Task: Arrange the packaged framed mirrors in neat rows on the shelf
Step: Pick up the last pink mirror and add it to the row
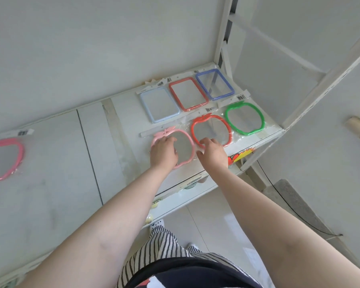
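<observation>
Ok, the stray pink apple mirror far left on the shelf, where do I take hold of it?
Probably by the right rim of the pink apple mirror, coming from its right. It lies flat in its bag on the shelf, apart from the rows, and that edge is nearest the left hand. Pinch frame and bag together; avoid the glass.

Pale pink apple mirror (180,149): lower left of frame covered by the left hand (163,151); fingertip contact not discernible.
Red apple mirror (211,130), right of the pale pink one: near rim hidden under the right hand (213,151).
Deep pink apple mirror (5,159), far left of the pale pink one: cut by the picture's edge.
Barcode labels (210,109): print too small to read.
Lower shelf (195,191) items: mostly hidden, unidentifiable.
</observation>
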Available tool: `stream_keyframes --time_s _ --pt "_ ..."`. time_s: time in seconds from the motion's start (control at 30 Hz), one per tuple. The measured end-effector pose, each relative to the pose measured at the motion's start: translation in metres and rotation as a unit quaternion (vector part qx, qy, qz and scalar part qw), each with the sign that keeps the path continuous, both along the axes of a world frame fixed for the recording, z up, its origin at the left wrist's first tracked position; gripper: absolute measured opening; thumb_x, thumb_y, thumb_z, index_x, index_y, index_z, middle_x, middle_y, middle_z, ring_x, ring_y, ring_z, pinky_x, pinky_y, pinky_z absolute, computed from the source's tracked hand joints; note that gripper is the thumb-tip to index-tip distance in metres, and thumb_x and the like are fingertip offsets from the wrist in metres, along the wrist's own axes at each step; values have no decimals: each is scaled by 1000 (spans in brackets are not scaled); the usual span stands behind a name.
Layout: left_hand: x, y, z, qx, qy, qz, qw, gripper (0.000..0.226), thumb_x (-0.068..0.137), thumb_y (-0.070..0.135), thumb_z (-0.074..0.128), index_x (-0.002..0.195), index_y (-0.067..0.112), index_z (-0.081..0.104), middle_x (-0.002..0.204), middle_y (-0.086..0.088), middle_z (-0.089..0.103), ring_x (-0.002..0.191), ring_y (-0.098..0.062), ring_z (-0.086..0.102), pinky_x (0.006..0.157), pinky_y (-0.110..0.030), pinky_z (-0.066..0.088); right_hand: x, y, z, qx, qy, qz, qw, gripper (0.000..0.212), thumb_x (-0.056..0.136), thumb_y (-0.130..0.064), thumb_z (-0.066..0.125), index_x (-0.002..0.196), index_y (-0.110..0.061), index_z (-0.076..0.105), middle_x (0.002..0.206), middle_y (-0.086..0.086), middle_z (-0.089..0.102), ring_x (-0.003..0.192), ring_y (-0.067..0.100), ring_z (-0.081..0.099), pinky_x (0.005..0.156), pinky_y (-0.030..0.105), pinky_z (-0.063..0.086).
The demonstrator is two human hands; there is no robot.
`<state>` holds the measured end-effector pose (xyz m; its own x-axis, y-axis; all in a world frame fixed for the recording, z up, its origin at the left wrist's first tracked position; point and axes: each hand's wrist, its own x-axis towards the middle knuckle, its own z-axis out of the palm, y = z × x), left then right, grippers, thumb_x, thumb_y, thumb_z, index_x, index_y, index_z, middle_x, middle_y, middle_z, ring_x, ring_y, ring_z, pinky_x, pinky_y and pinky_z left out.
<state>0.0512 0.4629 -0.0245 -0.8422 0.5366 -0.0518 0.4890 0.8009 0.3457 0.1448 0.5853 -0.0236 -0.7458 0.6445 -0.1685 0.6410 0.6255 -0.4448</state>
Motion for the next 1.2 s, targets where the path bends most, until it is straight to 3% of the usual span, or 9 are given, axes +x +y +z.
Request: stream_keyframes --time_s 0.13,0.37,0.6,0.97,1.2 --pt "12 -39 3 0 -31 26 999 41 86 17 58 126 18 57 126 -6 62 115 -28 58 94 -35 48 0 -28 3 -15 12 83 996 40 88 -22 59 127 -19 55 127 5 56 115 27 54 84 37 50" --pt "25 -114 3 23 -53 84 995 43 83 6 54 124 18 58 122 -1 63 117 -23 57 95 -34 48 -4 -91 -5 -23 28 195 980 40 87 -24 61 126 -19 56 121 3 58 114 26 53 78 33 46" --pt "40 -223 -2 5 -55 122 991 43 84 10 54 126 18 55 125 -1 60 118 -22 55 93 -33 47 -8 -177 -9 -2 35 226 973 37 88 -24 57 124 -18 58 120 3 59 115 24 53 79 34 48" --pt "96 -465 -3 33 -32 201 979 41 84 9 54 124 17 58 125 -3 61 117 -24 56 93 -34 46 25 -405 -18 14 37 289 957 32 92 -29 54 122 -19 57 121 1 59 119 22 50 81 33 46" --pt "109 -569 6 31 -12 237 971 41 84 9 55 124 18 58 124 -2 62 116 -24 57 92 -33 46 31 -506 -9 19 28 326 945 35 90 -30 57 124 -20 56 121 1 58 118 21 50 80 33 45"
